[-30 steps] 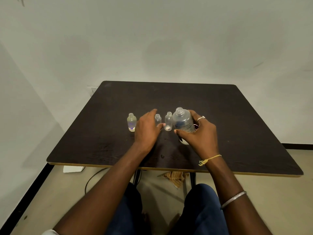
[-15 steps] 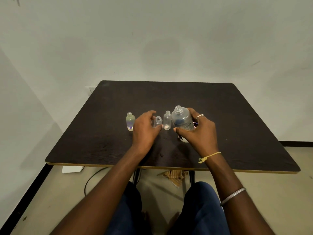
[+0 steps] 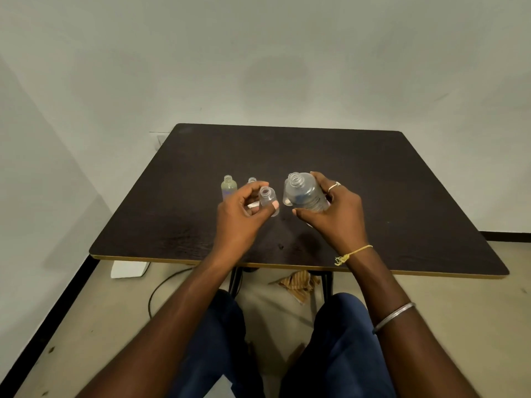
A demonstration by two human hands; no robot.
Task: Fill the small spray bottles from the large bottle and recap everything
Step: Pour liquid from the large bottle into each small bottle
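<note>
My right hand (image 3: 334, 214) grips the large clear bottle (image 3: 304, 192), uncapped and tilted with its open mouth leaning left. My left hand (image 3: 240, 214) holds a small clear bottle (image 3: 267, 198) by thumb and fingers, lifted off the table, its open neck just left of the large bottle's mouth. A small uncapped bottle with pale yellow-purple tint (image 3: 229, 187) stands on the dark table (image 3: 373, 196) at the left. Another small clear bottle (image 3: 252, 180) peeks out behind my left fingers. A third small bottle stands partly hidden behind the large one. No caps are visible.
The table's front edge (image 3: 287, 265) runs close to my knees. A white block (image 3: 129, 269), a black cable (image 3: 161, 285) and a striped cloth (image 3: 298, 282) lie on the floor under the table. Walls stand close behind and at the left.
My left hand has picked one small bottle up off the table and brought it toward me. My right hand has lifted and tilted the large bottle toward it.
</note>
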